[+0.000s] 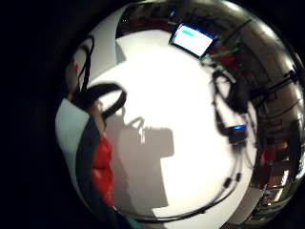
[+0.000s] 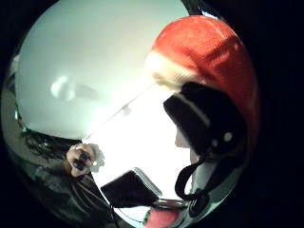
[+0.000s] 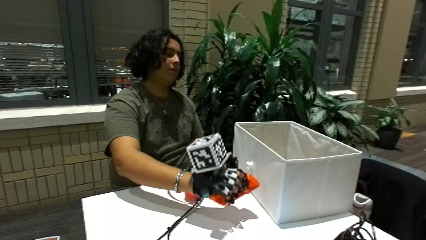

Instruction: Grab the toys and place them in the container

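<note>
A white table [image 3: 126,220] stands before a tan brick wall [image 3: 46,157] with dark windows [image 3: 40,50]. Behind the table rises a tall leafy plant [image 3: 266,70]. A dark chair [image 3: 393,195] sits beside the table's far end, a lit screen [image 1: 192,39] past its edge.

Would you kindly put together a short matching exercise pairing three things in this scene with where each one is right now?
Things:
1. orange toy
2. white container
3. gloved right hand

Places:
A. stands open-topped on the white table, holding nothing that shows
B. raised above the table beside the container, fingers curled
C. held in the glove, not yet in the container

Pairs: 1-C, 2-A, 3-B
</note>
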